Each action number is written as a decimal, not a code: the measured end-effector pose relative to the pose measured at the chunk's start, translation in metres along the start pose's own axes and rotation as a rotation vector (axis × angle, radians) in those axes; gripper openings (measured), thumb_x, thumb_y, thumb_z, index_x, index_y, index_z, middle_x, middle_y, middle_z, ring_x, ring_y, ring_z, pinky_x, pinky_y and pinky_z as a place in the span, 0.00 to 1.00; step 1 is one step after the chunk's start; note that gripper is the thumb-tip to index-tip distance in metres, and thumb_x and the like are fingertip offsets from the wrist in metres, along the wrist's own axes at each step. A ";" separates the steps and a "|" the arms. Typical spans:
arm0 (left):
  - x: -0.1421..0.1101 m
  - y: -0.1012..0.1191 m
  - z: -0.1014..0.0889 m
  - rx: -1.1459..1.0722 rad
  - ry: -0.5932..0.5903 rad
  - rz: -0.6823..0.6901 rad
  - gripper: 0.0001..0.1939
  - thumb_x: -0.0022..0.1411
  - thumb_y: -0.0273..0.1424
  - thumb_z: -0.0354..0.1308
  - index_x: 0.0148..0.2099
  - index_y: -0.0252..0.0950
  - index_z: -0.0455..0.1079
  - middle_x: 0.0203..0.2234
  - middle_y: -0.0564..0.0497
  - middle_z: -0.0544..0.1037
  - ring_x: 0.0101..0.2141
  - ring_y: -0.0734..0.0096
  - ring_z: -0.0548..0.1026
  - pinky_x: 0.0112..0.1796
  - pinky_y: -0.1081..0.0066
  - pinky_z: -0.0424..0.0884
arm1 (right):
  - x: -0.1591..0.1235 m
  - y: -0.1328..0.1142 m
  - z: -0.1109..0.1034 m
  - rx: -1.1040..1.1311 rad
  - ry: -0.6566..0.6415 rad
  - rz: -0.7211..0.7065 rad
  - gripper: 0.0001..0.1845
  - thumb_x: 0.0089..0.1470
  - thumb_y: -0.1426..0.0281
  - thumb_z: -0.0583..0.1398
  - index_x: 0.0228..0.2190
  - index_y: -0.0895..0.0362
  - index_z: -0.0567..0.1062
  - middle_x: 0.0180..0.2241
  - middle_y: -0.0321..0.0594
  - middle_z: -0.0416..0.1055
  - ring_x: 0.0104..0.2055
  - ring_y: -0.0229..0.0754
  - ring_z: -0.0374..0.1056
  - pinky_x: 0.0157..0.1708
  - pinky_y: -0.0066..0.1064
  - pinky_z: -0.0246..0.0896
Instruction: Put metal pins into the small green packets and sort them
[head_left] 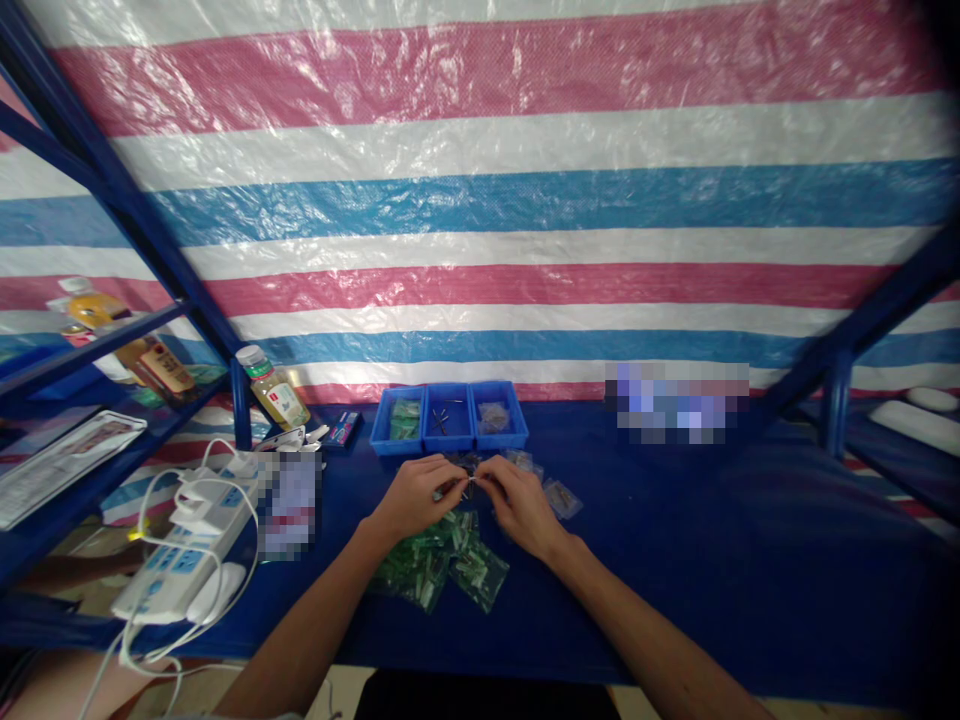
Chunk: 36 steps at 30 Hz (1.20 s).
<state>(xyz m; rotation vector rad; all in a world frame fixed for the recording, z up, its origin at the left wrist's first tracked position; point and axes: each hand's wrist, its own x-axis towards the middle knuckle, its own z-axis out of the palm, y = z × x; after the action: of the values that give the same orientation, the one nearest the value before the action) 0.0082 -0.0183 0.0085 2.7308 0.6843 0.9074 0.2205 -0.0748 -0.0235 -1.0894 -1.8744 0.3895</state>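
"So, how's the grip?"

"Left hand (421, 496) and right hand (519, 502) each have thumb and fingers pressed together, pinching a small pale piece (472, 478) between them; it's too small to identify."

"Where is it, then?"

"Above the table (675, 560), near some dark pieces (466, 462); green bags (480, 572) lie on the near side, close to the left hand; clear bags (562, 499) lie just beside the right."

"And beyond?"

"Three trays in a row; left tray (395, 448) with green bags, middle tray (448, 438) with dark pieces, right tray (501, 441) with clear bags; a bottle (276, 393) stands farther left."
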 end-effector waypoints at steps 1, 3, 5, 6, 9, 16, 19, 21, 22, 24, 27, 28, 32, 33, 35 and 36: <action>0.000 0.000 0.000 -0.002 0.000 0.000 0.08 0.71 0.29 0.55 0.43 0.34 0.76 0.28 0.49 0.77 0.30 0.71 0.74 0.33 0.71 0.69 | 0.000 0.000 0.000 0.004 0.001 -0.003 0.07 0.69 0.72 0.53 0.40 0.53 0.72 0.34 0.39 0.72 0.35 0.43 0.70 0.38 0.33 0.63; 0.000 0.001 0.000 -0.006 -0.002 -0.001 0.08 0.71 0.29 0.55 0.43 0.34 0.76 0.28 0.49 0.77 0.30 0.71 0.73 0.33 0.71 0.68 | 0.001 -0.001 -0.001 0.010 0.001 -0.003 0.08 0.70 0.71 0.53 0.40 0.53 0.72 0.35 0.39 0.72 0.35 0.43 0.70 0.39 0.33 0.63; 0.000 0.001 0.001 -0.010 -0.004 -0.001 0.08 0.71 0.29 0.55 0.42 0.34 0.76 0.28 0.50 0.77 0.30 0.71 0.73 0.33 0.71 0.68 | 0.001 -0.002 -0.002 0.011 -0.008 0.001 0.09 0.70 0.70 0.53 0.38 0.53 0.72 0.34 0.39 0.72 0.35 0.43 0.70 0.39 0.33 0.63; 0.000 0.001 0.001 -0.010 -0.003 0.000 0.08 0.70 0.29 0.55 0.42 0.34 0.76 0.28 0.50 0.77 0.30 0.71 0.74 0.33 0.71 0.68 | 0.001 -0.003 -0.003 0.011 -0.011 0.004 0.10 0.70 0.69 0.53 0.37 0.53 0.72 0.34 0.40 0.72 0.35 0.43 0.70 0.39 0.33 0.63; -0.001 0.000 0.001 -0.008 0.007 0.000 0.07 0.70 0.29 0.56 0.43 0.34 0.76 0.28 0.50 0.77 0.30 0.71 0.74 0.34 0.71 0.68 | 0.001 -0.004 -0.003 0.011 -0.012 0.014 0.08 0.70 0.68 0.54 0.39 0.53 0.73 0.34 0.39 0.73 0.35 0.43 0.71 0.39 0.33 0.63; 0.001 0.001 -0.001 -0.018 -0.002 -0.002 0.08 0.71 0.29 0.55 0.43 0.35 0.76 0.28 0.49 0.77 0.30 0.71 0.74 0.33 0.72 0.69 | 0.000 -0.002 -0.001 0.015 -0.010 0.006 0.07 0.70 0.70 0.53 0.42 0.53 0.71 0.35 0.38 0.72 0.36 0.43 0.71 0.38 0.32 0.62; 0.000 0.001 0.000 -0.016 -0.011 -0.008 0.08 0.71 0.29 0.55 0.42 0.34 0.75 0.28 0.49 0.77 0.30 0.71 0.74 0.33 0.71 0.69 | 0.000 -0.001 -0.002 0.002 -0.013 0.013 0.08 0.70 0.69 0.53 0.40 0.53 0.72 0.34 0.38 0.72 0.35 0.43 0.71 0.38 0.32 0.62; -0.001 0.000 0.001 -0.011 -0.010 -0.011 0.08 0.71 0.30 0.56 0.43 0.35 0.76 0.29 0.49 0.77 0.30 0.71 0.73 0.34 0.71 0.69 | 0.001 -0.001 -0.002 -0.003 -0.012 0.012 0.09 0.71 0.69 0.53 0.38 0.53 0.72 0.34 0.38 0.72 0.35 0.43 0.70 0.38 0.32 0.63; -0.002 -0.001 0.002 -0.010 -0.008 -0.012 0.08 0.71 0.30 0.56 0.43 0.35 0.76 0.29 0.49 0.77 0.30 0.71 0.73 0.34 0.71 0.69 | 0.001 -0.002 -0.003 -0.004 -0.011 0.010 0.09 0.71 0.69 0.53 0.38 0.53 0.72 0.33 0.38 0.72 0.34 0.43 0.70 0.37 0.32 0.63; -0.002 -0.002 0.003 -0.010 0.001 -0.012 0.08 0.71 0.30 0.56 0.44 0.35 0.75 0.29 0.49 0.77 0.31 0.71 0.74 0.33 0.71 0.69 | 0.000 -0.002 -0.002 0.001 -0.003 0.009 0.07 0.70 0.69 0.54 0.39 0.53 0.72 0.33 0.38 0.73 0.34 0.43 0.71 0.37 0.32 0.63; -0.002 -0.002 0.003 -0.013 0.008 -0.010 0.07 0.71 0.30 0.55 0.44 0.35 0.75 0.29 0.49 0.78 0.31 0.70 0.74 0.34 0.70 0.69 | -0.001 -0.001 -0.001 0.002 0.002 0.012 0.05 0.68 0.70 0.56 0.43 0.53 0.72 0.35 0.39 0.74 0.35 0.43 0.72 0.37 0.32 0.64; -0.002 -0.002 0.003 -0.012 0.007 -0.008 0.07 0.71 0.30 0.55 0.43 0.35 0.75 0.29 0.49 0.78 0.31 0.70 0.74 0.34 0.70 0.69 | -0.001 -0.001 -0.001 -0.001 0.002 0.008 0.06 0.69 0.71 0.55 0.43 0.52 0.72 0.35 0.39 0.74 0.36 0.44 0.72 0.38 0.32 0.64; 0.000 0.000 0.001 -0.014 -0.002 -0.004 0.08 0.71 0.30 0.55 0.43 0.35 0.75 0.28 0.50 0.77 0.30 0.71 0.74 0.33 0.71 0.68 | 0.000 -0.001 -0.002 -0.005 -0.004 -0.017 0.08 0.69 0.71 0.53 0.41 0.52 0.73 0.35 0.39 0.74 0.36 0.43 0.72 0.39 0.32 0.64; 0.000 0.001 0.000 -0.015 -0.004 -0.004 0.08 0.71 0.30 0.55 0.43 0.35 0.75 0.28 0.50 0.77 0.30 0.71 0.73 0.33 0.71 0.68 | 0.001 -0.001 -0.002 -0.005 -0.004 -0.016 0.08 0.70 0.71 0.53 0.41 0.53 0.73 0.35 0.39 0.74 0.36 0.43 0.72 0.39 0.32 0.64; 0.000 0.001 0.000 -0.015 -0.004 -0.003 0.08 0.71 0.30 0.55 0.43 0.35 0.75 0.28 0.50 0.77 0.30 0.71 0.73 0.32 0.71 0.68 | 0.001 -0.001 -0.002 -0.005 -0.008 -0.007 0.09 0.70 0.70 0.53 0.38 0.53 0.73 0.35 0.40 0.74 0.36 0.43 0.72 0.40 0.32 0.65; 0.000 0.001 0.000 -0.013 -0.003 -0.003 0.08 0.71 0.30 0.55 0.43 0.35 0.75 0.28 0.50 0.77 0.30 0.71 0.73 0.33 0.71 0.68 | 0.001 -0.001 -0.002 -0.006 -0.009 0.000 0.10 0.70 0.70 0.53 0.37 0.53 0.73 0.35 0.40 0.74 0.36 0.43 0.72 0.40 0.32 0.65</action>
<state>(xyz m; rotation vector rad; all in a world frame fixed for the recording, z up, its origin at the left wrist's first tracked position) 0.0083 -0.0190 0.0081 2.7181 0.6796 0.9042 0.2217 -0.0747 -0.0210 -1.0936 -1.8846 0.3902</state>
